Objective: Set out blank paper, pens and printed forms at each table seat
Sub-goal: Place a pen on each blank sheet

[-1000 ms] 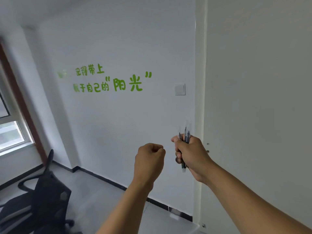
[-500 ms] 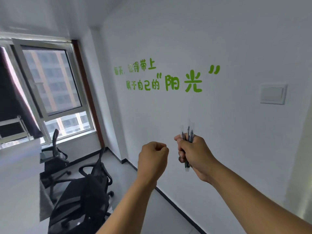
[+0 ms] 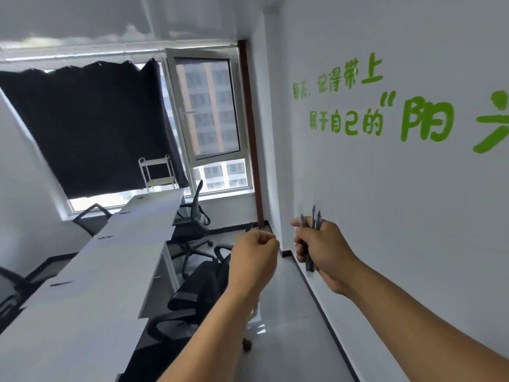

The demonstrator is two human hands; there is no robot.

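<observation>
Right hand [image 3: 323, 252] up in front of white wall [image 3: 399, 202], fist wrapped round bunch of pens [image 3: 312, 220], tips poking above knuckles, ends showing below. Left hand [image 3: 254, 260] raised beside it, fingers clenched, nothing visible in grip. Long white table [image 3: 110, 257] runs off to left toward window [image 3: 209, 111], small dark items dotted along top, black chairs [image 3: 192, 282] tucked along near side

Two bare forearms, no sleeves in view. No watch, ring or band on either wrist. Left hand [image 3: 254, 260] and right hand [image 3: 323, 250] ungloved, knuckles and tendons plain, nothing worn on the fingers.
</observation>
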